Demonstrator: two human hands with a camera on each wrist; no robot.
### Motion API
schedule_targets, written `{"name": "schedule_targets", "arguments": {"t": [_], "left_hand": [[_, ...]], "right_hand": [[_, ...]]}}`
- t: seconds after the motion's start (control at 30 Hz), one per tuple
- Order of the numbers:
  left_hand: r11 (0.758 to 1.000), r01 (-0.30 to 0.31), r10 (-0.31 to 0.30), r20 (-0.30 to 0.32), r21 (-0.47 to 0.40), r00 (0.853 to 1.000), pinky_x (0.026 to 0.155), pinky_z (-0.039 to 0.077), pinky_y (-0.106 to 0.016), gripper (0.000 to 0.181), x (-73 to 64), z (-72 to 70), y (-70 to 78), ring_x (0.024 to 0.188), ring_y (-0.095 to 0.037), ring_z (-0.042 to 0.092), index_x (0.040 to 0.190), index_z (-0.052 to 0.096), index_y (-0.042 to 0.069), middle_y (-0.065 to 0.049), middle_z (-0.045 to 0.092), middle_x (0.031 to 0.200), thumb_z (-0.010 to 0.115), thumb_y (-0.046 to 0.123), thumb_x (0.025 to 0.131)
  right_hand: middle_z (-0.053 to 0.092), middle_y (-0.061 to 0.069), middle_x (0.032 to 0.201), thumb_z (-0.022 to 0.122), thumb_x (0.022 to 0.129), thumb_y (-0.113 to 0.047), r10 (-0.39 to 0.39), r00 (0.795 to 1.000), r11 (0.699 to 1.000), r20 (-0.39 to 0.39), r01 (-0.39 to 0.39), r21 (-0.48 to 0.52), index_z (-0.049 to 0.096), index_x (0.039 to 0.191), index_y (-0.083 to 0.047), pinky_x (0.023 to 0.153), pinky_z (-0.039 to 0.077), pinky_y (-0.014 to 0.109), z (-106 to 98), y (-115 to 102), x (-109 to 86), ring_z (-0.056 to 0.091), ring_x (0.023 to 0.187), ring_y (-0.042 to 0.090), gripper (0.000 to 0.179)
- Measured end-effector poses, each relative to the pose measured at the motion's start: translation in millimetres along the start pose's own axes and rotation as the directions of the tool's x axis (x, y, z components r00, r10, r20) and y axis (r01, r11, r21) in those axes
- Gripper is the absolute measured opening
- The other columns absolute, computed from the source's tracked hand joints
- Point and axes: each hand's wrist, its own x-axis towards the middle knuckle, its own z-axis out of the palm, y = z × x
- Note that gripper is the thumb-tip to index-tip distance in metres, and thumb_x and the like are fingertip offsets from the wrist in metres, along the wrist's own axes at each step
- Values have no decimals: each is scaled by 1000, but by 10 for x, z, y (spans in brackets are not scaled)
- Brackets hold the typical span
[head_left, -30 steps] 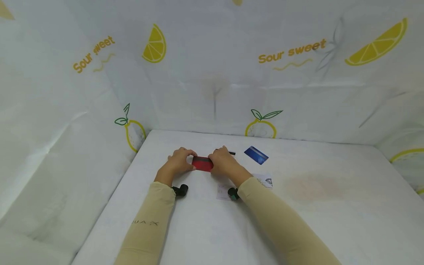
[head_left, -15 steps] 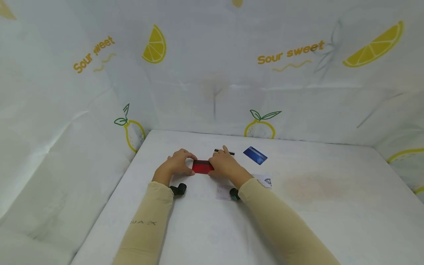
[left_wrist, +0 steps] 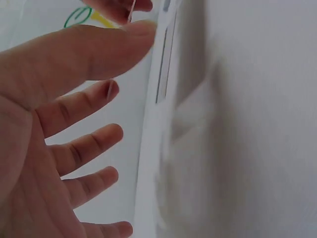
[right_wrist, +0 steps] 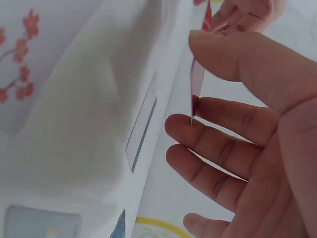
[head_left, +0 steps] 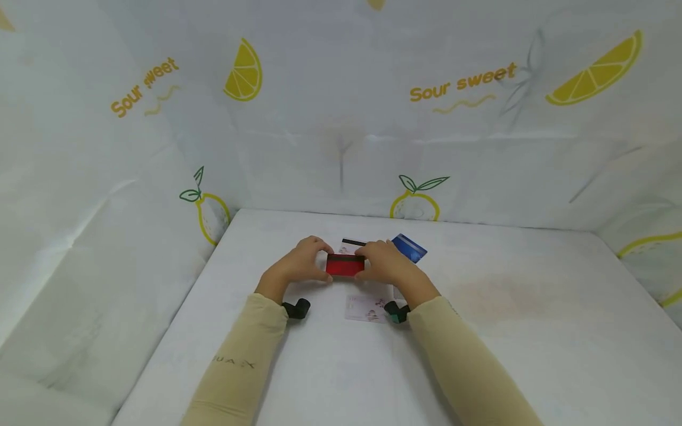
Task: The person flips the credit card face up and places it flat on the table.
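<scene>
"Between the left grip [head_left: 303, 260] and the right grip [head_left: 389, 261], what is there?"

"One thin red rectangular card [head_left: 345, 266] with a dark stripe, plastic by its look. Each grip pinches a short end of it, thumb on the near edge and fingertips on the far edge. It seems to be held just off the white cloth-covered surface [head_left: 319, 367]."

"How would it handle?"

"Light and fairly stiff, I'd judge, with a smooth face that could slip. It doesn't look fragile, though a hard squeeze might bow it. The short ends are the best hold, as both grips have it, leaving the middle bare."

"And the count?"

"Five cards that I can make out: the red one and four on the surface. Just beyond the grips lies one white card with a black stripe [head_left: 349, 248], partly covered. Past the right grip, one glossy blue card [head_left: 410, 248]. On the near side of both grips, one pale pink flower-printed card [head_left: 363, 309]. Near the right grip, one pale grey-blue card [right_wrist: 29, 225], mostly hidden in the head view."
</scene>
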Motion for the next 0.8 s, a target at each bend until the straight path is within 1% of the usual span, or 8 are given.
{"name": "schedule_targets", "arguments": {"t": [0.07, 0.17, 0.27, 0.4, 0.5, 0.57, 0.67, 0.8], "left_hand": [[999, -23, 22, -10, -23, 1000, 109, 39, -46, 55, 12, 30, 72, 131, -27, 41, 121, 63, 13, -9, 49, 134, 86, 25, 72], [998, -55, 55, -22, -19, 998, 109, 39, -44, 55, 33, 92, 166, 131, -26, 41, 120, 63, 13, -7, 50, 134, 87, 26, 72], [996, -94, 94, -26, 6, 995, 109, 39, -43, 55, 52, 147, 260, 131, -26, 42, 119, 62, 15, -7, 50, 134, 87, 29, 72], [990, -138, 139, -41, 23, 989, 110, 39, -43, 55, 49, 183, 355, 130, -25, 42, 120, 62, 15, -5, 50, 133, 87, 32, 74], [986, -165, 166, -62, 20, 984, 110, 39, -43, 56, 32, 181, 408, 130, -25, 42, 120, 62, 13, -5, 49, 134, 87, 33, 74], [983, -182, 182, -73, 13, 981, 109, 39, -43, 57, 23, 174, 440, 130, -25, 42, 122, 61, 12, -5, 49, 134, 86, 34, 75], [980, -199, 197, -86, -16, 977, 108, 40, -41, 59, 17, 161, 484, 128, -23, 43, 123, 60, 12, -4, 49, 133, 86, 33, 75], [977, -210, 205, -93, -46, 974, 106, 42, -40, 59, 19, 156, 514, 128, -21, 44, 125, 59, 16, -2, 50, 132, 86, 32, 76]], "right_hand": [[63, 8, 128, 79, 82, -36, 19, 1000, 999, -17, -19, 35, 61, 133, -11, 112, 32, 55, 13, 49, -68, 53, 122, 29, 59], [61, 9, 129, 81, 80, -37, 20, 998, 999, -58, -18, 46, 61, 133, -12, 103, 44, 50, 50, 102, -153, 54, 117, 29, 63], [60, 9, 128, 82, 78, -36, 11, 995, 999, -104, -5, 50, 61, 132, -13, 96, 50, 46, 70, 118, -225, 53, 115, 28, 62], [60, 8, 127, 82, 80, -34, -46, 985, 998, -167, 54, 44, 64, 128, -11, 92, 53, 43, 66, 81, -277, 52, 116, 28, 57], [60, 8, 125, 80, 81, -37, -108, 972, 994, -208, 109, -6, 64, 126, -10, 90, 52, 43, 47, 46, -299, 52, 113, 28, 55], [61, 8, 122, 79, 81, -39, -133, 964, 991, -231, 130, -30, 64, 125, -9, 89, 52, 43, 30, 34, -313, 52, 111, 28, 55], [62, 7, 120, 80, 81, -39, -117, 963, 992, -242, 123, 6, 64, 126, -10, 87, 52, 44, -8, 30, -342, 53, 108, 27, 55], [62, 7, 118, 79, 82, -35, -68, 974, 988, -218, 97, 121, 61, 127, -10, 86, 54, 43, -54, 44, -383, 56, 105, 25, 54]]}}
